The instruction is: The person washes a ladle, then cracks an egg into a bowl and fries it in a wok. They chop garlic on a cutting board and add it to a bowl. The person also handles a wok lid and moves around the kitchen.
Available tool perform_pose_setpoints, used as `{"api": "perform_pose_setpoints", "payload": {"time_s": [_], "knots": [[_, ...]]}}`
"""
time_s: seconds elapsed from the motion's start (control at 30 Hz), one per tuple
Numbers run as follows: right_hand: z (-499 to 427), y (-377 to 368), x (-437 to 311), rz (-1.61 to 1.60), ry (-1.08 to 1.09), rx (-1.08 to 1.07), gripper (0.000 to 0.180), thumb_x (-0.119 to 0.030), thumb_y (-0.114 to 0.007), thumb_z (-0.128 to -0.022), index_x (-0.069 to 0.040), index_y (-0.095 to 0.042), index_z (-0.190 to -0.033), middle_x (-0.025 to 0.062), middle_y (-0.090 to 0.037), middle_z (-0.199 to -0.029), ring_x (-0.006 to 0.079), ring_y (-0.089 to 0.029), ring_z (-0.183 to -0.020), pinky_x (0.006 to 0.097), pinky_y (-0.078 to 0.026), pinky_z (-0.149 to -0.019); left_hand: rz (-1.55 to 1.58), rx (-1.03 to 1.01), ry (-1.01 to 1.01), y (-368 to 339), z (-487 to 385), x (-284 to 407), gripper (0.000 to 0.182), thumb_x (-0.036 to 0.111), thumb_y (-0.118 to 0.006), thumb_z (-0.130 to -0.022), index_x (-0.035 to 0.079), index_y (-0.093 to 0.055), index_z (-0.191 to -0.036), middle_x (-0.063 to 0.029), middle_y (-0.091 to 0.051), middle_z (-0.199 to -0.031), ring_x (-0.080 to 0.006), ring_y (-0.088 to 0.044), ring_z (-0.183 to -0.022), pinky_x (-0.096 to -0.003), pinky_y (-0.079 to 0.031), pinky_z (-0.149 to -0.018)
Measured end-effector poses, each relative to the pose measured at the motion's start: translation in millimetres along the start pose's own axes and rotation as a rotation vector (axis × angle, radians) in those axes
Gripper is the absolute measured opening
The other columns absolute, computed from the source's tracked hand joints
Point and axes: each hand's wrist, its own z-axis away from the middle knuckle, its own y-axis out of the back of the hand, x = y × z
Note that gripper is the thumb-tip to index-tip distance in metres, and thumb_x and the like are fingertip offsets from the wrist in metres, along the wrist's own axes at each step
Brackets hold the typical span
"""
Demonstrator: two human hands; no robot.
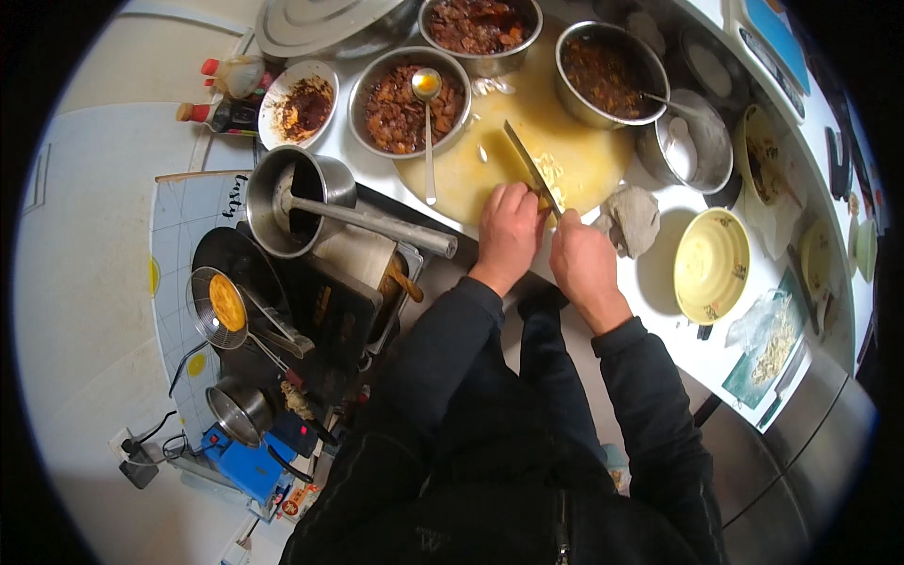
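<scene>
My right hand [580, 258] grips the handle of a kitchen knife [526, 155], its blade pointing away from me over a round yellow cutting board [459, 180]. Just left of the blade, my left hand [510, 222] rests at the board's near edge with bent fingers; a small yellowish piece shows partly under them. Pale sliced pieces [549, 176] lie along the blade's right side. A small white piece [482, 153] sits farther left on the board. A crumpled grey cloth [631, 220] is right of my right hand.
Steel bowls of dark chopped food [395, 106] stand around the board, one with a metal spoon [429, 141]. At left are a steel pot [332, 191], a dark wok [212, 247] and a wire strainer [205, 321]. At right stands a yellow bowl [712, 265] near a green board [741, 378].
</scene>
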Motion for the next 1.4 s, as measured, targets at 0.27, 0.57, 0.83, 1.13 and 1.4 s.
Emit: {"api": "perform_pose_setpoints", "payload": {"time_s": [0.27, 0.57, 0.83, 1.13, 1.4], "knots": [[-7.5, 10.3, 13.6, 0.039, 0.017, 0.077, 0.013, -0.009, -0.055, -0.092, 0.002, -0.054, -0.087, 0.0272, -0.064, -0.068, 0.0466, -0.066, -0.067, 0.0562, -0.051, -0.062, -0.035, 0.063, 0.048, -9.7, -12.0, -3.5, 0.02, 0.005, -0.071, -0.082, -0.001, -0.067, -0.101, -0.0128, -0.063, -0.105, -0.034, -0.058, -0.101, -0.0439, -0.048, -0.089], [-6.6, 9.3, 6.1, 0.061, 0.024, 0.045, 0.012, -0.009, -0.055, -0.091, 0.002, -0.056, -0.087, 0.0277, -0.065, -0.069, 0.0471, -0.067, -0.067, 0.0553, -0.053, -0.063, -0.001, -0.023, 0.041, -4.4, -4.4, 4.4, 0.027, 0.004, -0.073, -0.079, -0.001, -0.066, -0.104, -0.0144, -0.061, -0.108, -0.0351, -0.058, -0.102, -0.0446, -0.049, -0.09], [-6.9, 9.8, 5.7, 0.095, 0.036, -0.039, 0.014, -0.011, -0.055, -0.091, 0.002, -0.055, -0.088, 0.0268, -0.065, -0.068, 0.0463, -0.067, -0.066, 0.0547, -0.053, -0.062, -0.073, 0.033, 0.099, -7.2, -7.1, 3.1, 0.023, 0.005, -0.071, -0.08, -0.001, -0.064, -0.101, -0.0149, -0.06, -0.112, -0.0365, -0.056, -0.106, -0.0466, -0.048, -0.092], [-7.3, 16.0, 16.1, 0.073, -0.003, 0.084, 0.012, -0.009, -0.056, -0.091, 0.003, -0.056, -0.087, 0.027, -0.065, -0.068, 0.0469, -0.066, -0.066, 0.0555, -0.052, -0.062, 0.014, -0.142, 0.102, -2.9, -17.6, 5.9, 0.029, 0.014, -0.079, -0.079, 0.0, -0.065, -0.101, -0.015, -0.059, -0.11, -0.0353, -0.055, -0.108, -0.0458, -0.046, -0.095], [-8.1, 12.8, 8.2, 0.065, 0.008, 0.019, 0.012, -0.009, -0.056, -0.09, 0.003, -0.056, -0.089, 0.0277, -0.065, -0.069, 0.0468, -0.067, -0.068, 0.0552, -0.053, -0.063, -0.036, -0.049, 0.133, -8.3, -10.7, 3.1, 0.033, 0.006, -0.077, -0.077, -0.002, -0.062, -0.105, -0.0166, -0.057, -0.111, -0.0378, -0.055, -0.106, -0.0468, -0.047, -0.092]]}}
